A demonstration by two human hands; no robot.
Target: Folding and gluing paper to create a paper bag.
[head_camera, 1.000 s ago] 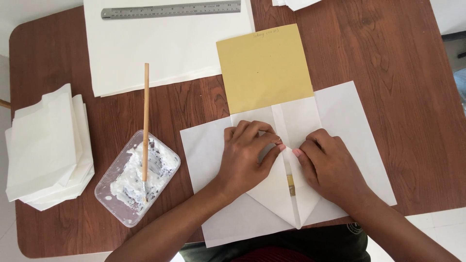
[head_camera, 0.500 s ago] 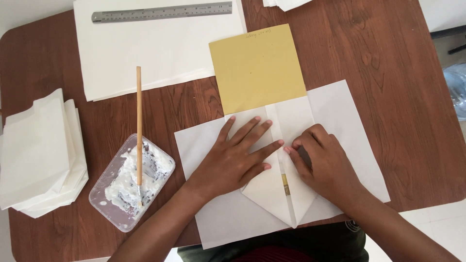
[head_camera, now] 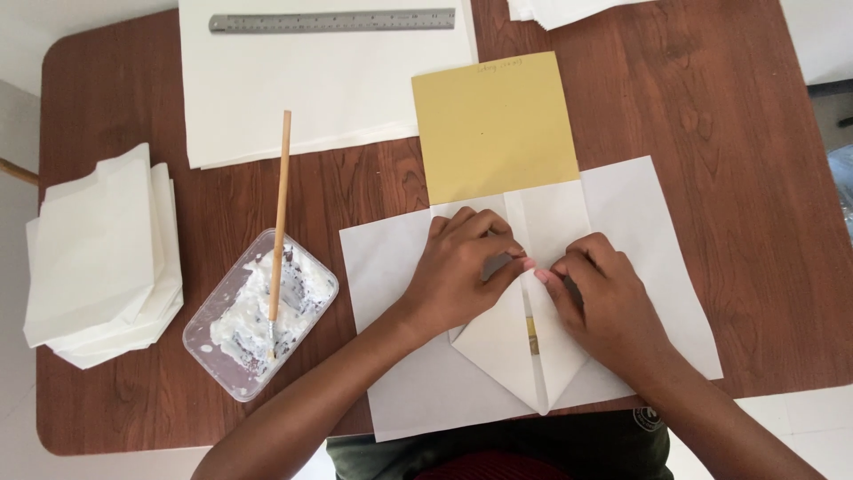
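A yellow card (head_camera: pixel 496 124) lies on the brown wooden table, its lower part wrapped in a folded white paper (head_camera: pixel 551 222) whose flaps meet in a point near the table's front edge. My left hand (head_camera: pixel 462 271) presses flat on the left flap, fingers bent toward the centre seam. My right hand (head_camera: pixel 600 298) presses on the right flap, fingertips touching the seam beside the left hand's. A larger white sheet (head_camera: pixel 400 391) lies underneath the folded piece.
A clear plastic tub of white paste (head_camera: pixel 259 313) with a wooden-handled brush (head_camera: pixel 281 204) sits to the left. A stack of folded white paper bags (head_camera: pixel 102 258) is at the far left. A big white sheet (head_camera: pixel 329 80) with a metal ruler (head_camera: pixel 330 20) lies at the back.
My left hand's fingers have curled in from a flat spread toward the seam. Both hands stay on the folded paper; the view shifted slightly.
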